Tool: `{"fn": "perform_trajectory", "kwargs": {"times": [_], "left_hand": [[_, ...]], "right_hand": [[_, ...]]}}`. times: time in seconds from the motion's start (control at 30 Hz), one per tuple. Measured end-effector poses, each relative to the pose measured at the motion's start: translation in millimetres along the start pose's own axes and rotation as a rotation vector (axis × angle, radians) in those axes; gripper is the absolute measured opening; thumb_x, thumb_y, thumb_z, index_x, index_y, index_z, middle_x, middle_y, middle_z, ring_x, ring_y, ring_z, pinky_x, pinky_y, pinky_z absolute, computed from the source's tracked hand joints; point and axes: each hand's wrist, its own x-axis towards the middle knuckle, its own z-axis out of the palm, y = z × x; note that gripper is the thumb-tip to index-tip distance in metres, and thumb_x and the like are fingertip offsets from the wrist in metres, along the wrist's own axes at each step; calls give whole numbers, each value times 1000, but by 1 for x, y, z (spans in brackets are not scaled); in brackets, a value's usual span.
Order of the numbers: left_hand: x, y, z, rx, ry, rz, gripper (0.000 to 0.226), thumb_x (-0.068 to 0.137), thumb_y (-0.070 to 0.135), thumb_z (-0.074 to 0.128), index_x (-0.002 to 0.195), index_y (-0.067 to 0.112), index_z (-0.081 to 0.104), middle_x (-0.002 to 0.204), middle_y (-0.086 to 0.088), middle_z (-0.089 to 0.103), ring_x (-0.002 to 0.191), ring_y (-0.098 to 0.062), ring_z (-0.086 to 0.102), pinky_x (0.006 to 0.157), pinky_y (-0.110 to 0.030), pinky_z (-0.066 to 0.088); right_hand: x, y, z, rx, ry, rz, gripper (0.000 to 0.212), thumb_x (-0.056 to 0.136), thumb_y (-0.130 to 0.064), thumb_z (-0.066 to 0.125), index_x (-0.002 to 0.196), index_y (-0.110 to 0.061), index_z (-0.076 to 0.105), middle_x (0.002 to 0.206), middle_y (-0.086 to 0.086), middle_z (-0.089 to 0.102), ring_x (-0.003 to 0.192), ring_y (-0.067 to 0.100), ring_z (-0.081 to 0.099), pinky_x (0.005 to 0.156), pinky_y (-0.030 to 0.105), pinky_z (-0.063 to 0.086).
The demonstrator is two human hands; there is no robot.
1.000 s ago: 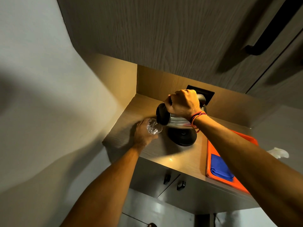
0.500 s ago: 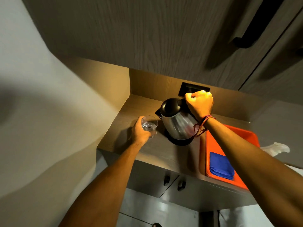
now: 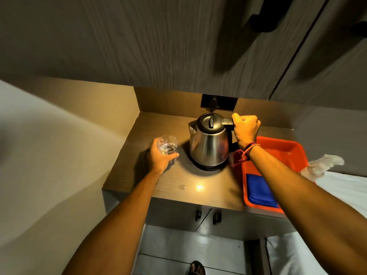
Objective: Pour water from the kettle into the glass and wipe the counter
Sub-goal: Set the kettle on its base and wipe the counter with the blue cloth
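— What does each grip hold?
— The left hand wraps the glass of water near the desk's left edge; the right hand clamps the kettle handle.
— And the kettle?
— Upright on its base, mid-desk, beside the orange tray with the blue cloth.

Kettle handle under right hand (blue cloth partly behind forearm)
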Motion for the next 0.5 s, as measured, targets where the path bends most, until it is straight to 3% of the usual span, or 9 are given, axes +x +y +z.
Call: {"fn": "perform_trajectory", "kwargs": {"times": [0.13, 0.23, 0.33, 0.37, 0.4, 0.5], "left_hand": [[8, -1, 6, 7, -20, -1, 89, 59, 8, 93, 136, 15, 50, 133, -11, 60, 121, -28, 57, 92, -32, 52], [13, -2, 7, 27, -28, -8, 93, 57, 11, 95, 137, 17, 47, 135, -10, 59, 124, -29, 57, 98, -40, 53], [12, 3, 6, 42, -47, 4, 98, 59, 11, 94, 141, 16, 43, 139, -9, 55, 130, -30, 52, 102, -40, 50], [11, 6, 6, 49, -42, 14, 100, 59, 13, 94, 143, 16, 41, 142, -9, 52, 132, -29, 49, 103, -38, 48], [7, 11, 6, 63, -36, 37, 103, 59, 15, 95, 145, 16, 38, 145, -9, 49, 134, -29, 46, 104, -37, 46], [-5, 26, 7, 177, 32, 234, 103, 60, 30, 94, 145, 17, 37, 147, -8, 45, 135, -26, 43, 107, -39, 44]], "right_hand": [[3, 17, -5, 28, 25, 50, 51, 81, -28, 58, 37, -10, 40, 43, 1, 21, 61, 28, 34, 62, 37, 32], [4, 18, -4, 43, 17, 36, 48, 81, -28, 56, 45, 2, 45, 57, 5, 23, 57, 22, 29, 56, 38, 30], [2, 23, -3, 108, 1, 41, 48, 84, -32, 56, 49, 0, 47, 64, 12, 22, 53, 14, 31, 54, 39, 31], [0, 25, -4, 165, -7, 71, 49, 84, -36, 56, 53, 1, 51, 55, 1, 35, 53, 13, 37, 54, 40, 35], [-4, 30, -7, 227, -8, 106, 50, 86, -40, 55, 58, 1, 56, 53, 16, 47, 55, 15, 44, 55, 42, 40], [-20, 46, -18, 300, -16, 147, 46, 93, -44, 49, 71, -6, 61, 70, 17, 60, 68, 20, 51, 66, 41, 44]]}}
